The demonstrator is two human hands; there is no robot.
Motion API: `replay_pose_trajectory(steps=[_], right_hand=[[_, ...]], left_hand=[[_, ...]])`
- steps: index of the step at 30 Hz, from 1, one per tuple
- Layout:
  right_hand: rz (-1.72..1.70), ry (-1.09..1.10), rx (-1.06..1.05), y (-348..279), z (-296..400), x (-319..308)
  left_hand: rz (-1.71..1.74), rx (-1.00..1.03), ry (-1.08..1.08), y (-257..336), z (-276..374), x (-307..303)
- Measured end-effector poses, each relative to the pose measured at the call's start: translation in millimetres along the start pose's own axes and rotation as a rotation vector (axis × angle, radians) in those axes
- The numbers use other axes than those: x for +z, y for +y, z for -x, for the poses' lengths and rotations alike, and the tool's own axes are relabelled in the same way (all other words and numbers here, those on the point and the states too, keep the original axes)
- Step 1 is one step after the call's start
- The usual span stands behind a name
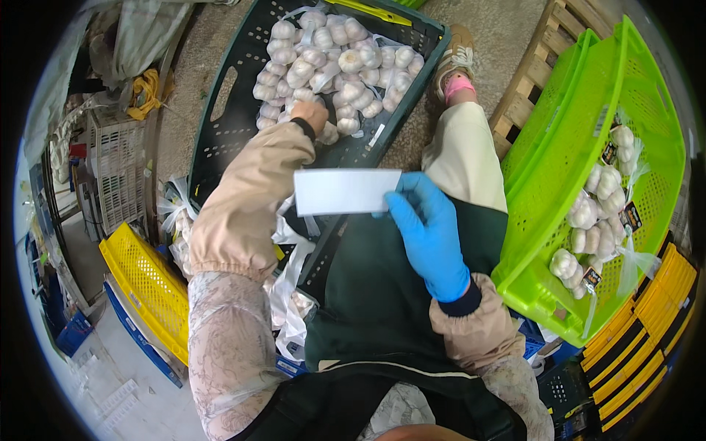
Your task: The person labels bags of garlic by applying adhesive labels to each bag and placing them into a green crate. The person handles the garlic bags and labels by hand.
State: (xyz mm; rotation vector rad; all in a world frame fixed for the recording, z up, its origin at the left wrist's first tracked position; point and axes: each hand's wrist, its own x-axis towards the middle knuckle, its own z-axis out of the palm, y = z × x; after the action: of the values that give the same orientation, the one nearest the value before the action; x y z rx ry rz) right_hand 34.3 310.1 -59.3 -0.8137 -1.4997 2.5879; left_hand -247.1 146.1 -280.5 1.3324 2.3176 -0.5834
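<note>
My left hand [312,114], bare, reaches into a dark green plastic crate [220,140] and rests among white garlic bulbs [353,60] in net bags. Its fingers are curled down and mostly hidden, so whether they grip a bulb does not show. In a blue glove, my right hand [433,237] pinches the right end of a blank-looking white rectangular card [347,192] between thumb and fingers. The card is held above the near end of the crate, over my dark green apron [375,292]. Small white tags [376,136] lie on the crate floor beside the bulbs.
To the right, a bright green crate [546,220] holds netted garlic [601,193] with dark tags, beside a wooden pallet [532,77]. Stacked yellow-and-black crates [645,331] stand at lower right. A yellow crate [146,292] and a white crate [118,165] are on the left.
</note>
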Motion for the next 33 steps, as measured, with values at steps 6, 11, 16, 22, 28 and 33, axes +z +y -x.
replay_pose_trajectory(steps=[6, 11, 16, 22, 28, 33], right_hand=[[0.164, -0.006, -0.105, 32.5, -0.8, -13.4], [-0.045, -0.080, -0.016, 18.4, 39.1, 9.8], [-0.018, -0.218, 0.084, 40.0, 87.5, 37.2], [0.347, -0.332, 0.185, 53.8, 125.7, 40.6], [0.526, -0.410, 0.307, 68.9, 143.1, 61.9], [0.575, -0.445, 0.351, 86.9, 140.5, 83.0]], left_hand=[[0.497, -0.153, -0.204, -5.5, 152.1, -55.3], [1.517, -0.204, -0.068, 47.4, 309.3, -103.4], [1.954, -0.295, 0.124, 144.0, 411.2, -84.5], [2.390, -0.577, 0.357, 220.4, 446.7, -53.8], [2.588, -0.691, 0.616, 242.8, 450.4, -39.2], [2.516, -0.854, 0.710, 243.6, 456.9, -34.9]])
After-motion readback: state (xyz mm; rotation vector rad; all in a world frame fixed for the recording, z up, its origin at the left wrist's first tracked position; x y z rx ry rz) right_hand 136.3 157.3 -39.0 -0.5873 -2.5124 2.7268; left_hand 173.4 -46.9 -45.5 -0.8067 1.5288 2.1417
